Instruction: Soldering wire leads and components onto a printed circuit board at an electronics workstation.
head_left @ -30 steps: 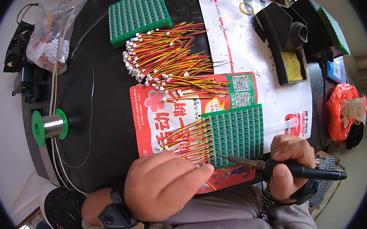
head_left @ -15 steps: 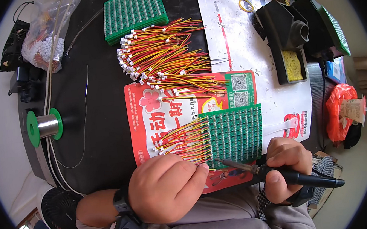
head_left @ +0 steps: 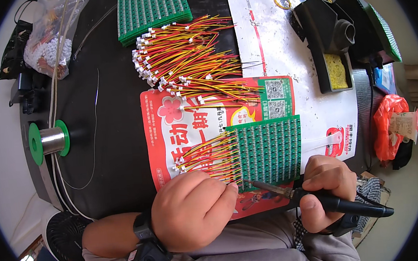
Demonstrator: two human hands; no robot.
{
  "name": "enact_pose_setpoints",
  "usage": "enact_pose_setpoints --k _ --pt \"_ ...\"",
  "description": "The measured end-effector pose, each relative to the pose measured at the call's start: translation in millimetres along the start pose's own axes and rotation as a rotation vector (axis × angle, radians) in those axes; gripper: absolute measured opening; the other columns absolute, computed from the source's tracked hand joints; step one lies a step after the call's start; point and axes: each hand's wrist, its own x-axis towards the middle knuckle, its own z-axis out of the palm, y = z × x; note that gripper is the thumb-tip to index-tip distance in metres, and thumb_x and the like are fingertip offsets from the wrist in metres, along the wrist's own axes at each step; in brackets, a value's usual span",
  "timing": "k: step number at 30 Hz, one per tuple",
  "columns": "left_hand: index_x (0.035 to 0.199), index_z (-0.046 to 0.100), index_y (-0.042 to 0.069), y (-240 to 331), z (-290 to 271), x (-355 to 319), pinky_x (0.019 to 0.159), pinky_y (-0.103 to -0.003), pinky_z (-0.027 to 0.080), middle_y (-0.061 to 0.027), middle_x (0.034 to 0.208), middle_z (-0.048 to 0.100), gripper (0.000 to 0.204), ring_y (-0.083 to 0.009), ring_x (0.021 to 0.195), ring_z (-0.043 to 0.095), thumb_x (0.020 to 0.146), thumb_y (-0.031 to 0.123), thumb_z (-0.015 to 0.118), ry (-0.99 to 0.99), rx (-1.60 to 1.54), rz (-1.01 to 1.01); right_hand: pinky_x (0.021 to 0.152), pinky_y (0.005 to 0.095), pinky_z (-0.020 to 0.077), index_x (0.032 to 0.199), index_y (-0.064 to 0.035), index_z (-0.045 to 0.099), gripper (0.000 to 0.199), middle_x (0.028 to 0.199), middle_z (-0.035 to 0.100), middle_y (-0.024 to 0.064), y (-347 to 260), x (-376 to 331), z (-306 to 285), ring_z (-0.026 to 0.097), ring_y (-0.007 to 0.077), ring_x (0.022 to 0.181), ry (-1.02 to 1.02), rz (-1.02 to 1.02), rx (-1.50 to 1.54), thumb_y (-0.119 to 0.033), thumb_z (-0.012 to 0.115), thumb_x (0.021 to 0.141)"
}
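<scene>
A green circuit board [head_left: 269, 150] lies on a red and white printed sheet [head_left: 159, 149]. Along its left edge runs a row of red, yellow and black wire leads [head_left: 210, 152] with white connectors. My left hand [head_left: 193, 210] is closed at the board's lower left corner, thumb and fingertip pinching a thin wire lead, mostly hidden by the hand. My right hand [head_left: 328, 185] grips the black handle of a soldering iron [head_left: 345, 204]. Its tip points left and sits at the board's lower left edge, right beside my left fingertips; whether it touches is too small to tell.
Loose wire leads [head_left: 188, 58] are heaped beyond the board, below a stack of green boards [head_left: 153, 12]. A solder spool [head_left: 50, 141] stands left, its strand curving over the table. At right are a black iron stand with yellow sponge [head_left: 336, 71] and a red bag [head_left: 388, 126].
My left hand has shifted slightly right, its fingertips still at the board's lower left edge. The iron's tip stays close to the same corner. The whole view has shifted a little.
</scene>
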Motion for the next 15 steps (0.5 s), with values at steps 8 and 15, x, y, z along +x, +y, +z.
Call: enact_pose_setpoints --k 8,15 --pt "0.092 0.072 -0.005 -1.7 2.6 -0.7 0.054 -0.035 0.053 -0.0110 0.081 0.067 0.031 -0.0263 0.065 0.063 0.060 -0.006 0.071 0.022 -0.023 0.000 0.040 0.0309 0.0353 0.085 0.0022 0.058 0.024 0.055 0.056 0.0072 0.4 1.4 2.1 0.050 0.0180 0.041 -0.003 -0.021 -0.004 -0.007 0.078 0.075" --pt "0.091 0.072 -0.004 -0.1 2.9 -0.1 0.055 -0.036 0.053 -0.0106 0.081 0.067 0.031 -0.0266 0.065 0.063 0.060 -0.006 0.071 0.037 -0.003 -0.011 0.040 0.0305 0.0346 0.084 0.0020 0.058 0.024 0.055 0.056 0.0075 -0.3 2.3 2.0 0.049 0.0179 0.041 -0.011 -0.010 -0.007 -0.008 0.078 0.075"
